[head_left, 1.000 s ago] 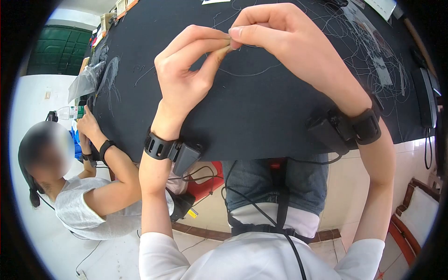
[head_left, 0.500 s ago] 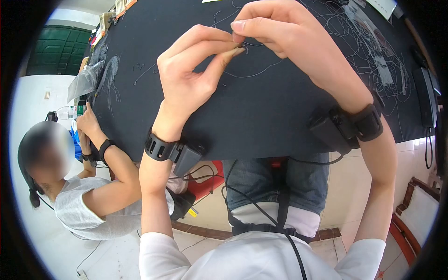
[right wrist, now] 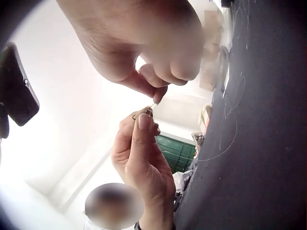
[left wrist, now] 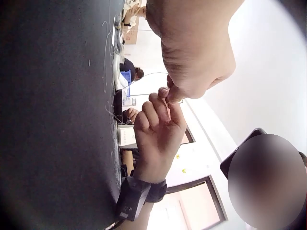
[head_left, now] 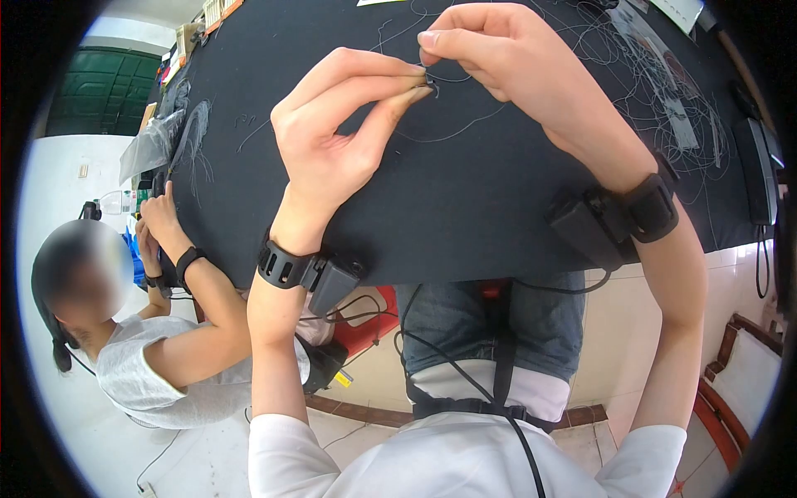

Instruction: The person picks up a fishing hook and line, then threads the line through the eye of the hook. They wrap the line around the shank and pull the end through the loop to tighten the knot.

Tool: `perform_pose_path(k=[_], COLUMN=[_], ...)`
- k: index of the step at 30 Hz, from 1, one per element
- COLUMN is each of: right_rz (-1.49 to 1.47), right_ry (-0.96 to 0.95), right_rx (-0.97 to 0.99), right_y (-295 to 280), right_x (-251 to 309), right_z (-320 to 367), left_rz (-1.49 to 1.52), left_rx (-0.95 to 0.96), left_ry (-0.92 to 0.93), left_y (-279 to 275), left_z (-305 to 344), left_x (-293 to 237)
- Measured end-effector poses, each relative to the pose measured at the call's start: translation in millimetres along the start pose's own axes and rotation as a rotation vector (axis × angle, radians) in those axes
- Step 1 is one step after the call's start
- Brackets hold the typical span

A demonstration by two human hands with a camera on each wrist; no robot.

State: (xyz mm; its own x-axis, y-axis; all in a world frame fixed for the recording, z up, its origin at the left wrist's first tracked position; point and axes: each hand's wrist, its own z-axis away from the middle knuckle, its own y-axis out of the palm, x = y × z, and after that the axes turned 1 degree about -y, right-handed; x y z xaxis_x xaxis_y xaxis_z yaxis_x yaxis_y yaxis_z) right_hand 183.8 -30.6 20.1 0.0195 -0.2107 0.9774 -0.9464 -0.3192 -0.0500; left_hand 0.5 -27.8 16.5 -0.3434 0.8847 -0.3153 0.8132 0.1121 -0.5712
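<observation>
Over the black tabletop, my left hand pinches a small curved hook between thumb and fingertips. Its bent end shows past the thumb tip in the head view; the rest is hidden by the fingers. Just to the right, my right hand pinches a thin clear line with thumb and index finger, the other fingers curled in. This short stretch of line runs between the two hands' fingertips, which are slightly apart. A loose loop of line hangs below the hands over the table.
A tangle of line with clear plastic strips lies at the table's right. Several small dark hooks, a bundle of line and a clear plastic bag are at the left. Another person sits at the left edge, hands at the table.
My right fingertips have parted from the left ones, moving slightly right. The hook's bent end has come into sight at the left thumb. The seated person's hands have shifted a little.
</observation>
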Motion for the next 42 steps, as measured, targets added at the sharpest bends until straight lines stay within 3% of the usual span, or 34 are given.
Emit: perform_pose_path(k=[8,10,13,16,20,26,30,34,37,40,42], right_rz=[0.128,0.226,0.249,0.168,0.227,0.263,0.185,0.317,0.522,0.283,-0.027], right_ry=[0.041,-0.055,-0.064,-0.194,-0.146,-0.239,-0.177,-0.132,-0.454,-0.459,-0.264], right_rx=[0.102,0.007,0.043,-0.055,-0.066,-0.134,-0.062,-0.042,-0.162,-0.090,-0.058], right_y=[-3.2,5.4,7.6,17.9,21.3,32.8,40.3,39.2,40.1,38.8,42.4], right_x=[4.2,-14.2,-19.3,-28.8,-17.1,-7.7,-9.8,8.5,7.6,8.7,7.9], right_z=[0.5,0.7,0.5,0.7,4.6,11.6,17.1,22.1,25.1,25.5,26.2], left_rz=[0.023,0.024,0.009,-0.055,-0.092,-0.149,-0.136,-0.132,-0.123,-0.114,-0.122], left_rx=[-0.035,-0.051,-0.074,-0.145,-0.195,-0.251,-0.251,-0.260,-0.274,-0.283,-0.283], left_ry=[-0.037,-0.049,-0.020,-0.029,-0.077,-0.071,-0.099,-0.105,-0.111,-0.114,-0.111], left_y=[0.6,0.5,-0.3,0.0,-4.1,-9.3,-8.5,-9.0,-9.6,-10.7,-10.5], left_z=[2.4,3.3,3.3,3.6,0.0,-3.9,-3.4,-1.7,-2.6,-3.4,-3.3], left_x=[-3.7,-3.7,0.4,2.5,2.5,11.3,12.2,19.6,19.6,17.4,16.5])
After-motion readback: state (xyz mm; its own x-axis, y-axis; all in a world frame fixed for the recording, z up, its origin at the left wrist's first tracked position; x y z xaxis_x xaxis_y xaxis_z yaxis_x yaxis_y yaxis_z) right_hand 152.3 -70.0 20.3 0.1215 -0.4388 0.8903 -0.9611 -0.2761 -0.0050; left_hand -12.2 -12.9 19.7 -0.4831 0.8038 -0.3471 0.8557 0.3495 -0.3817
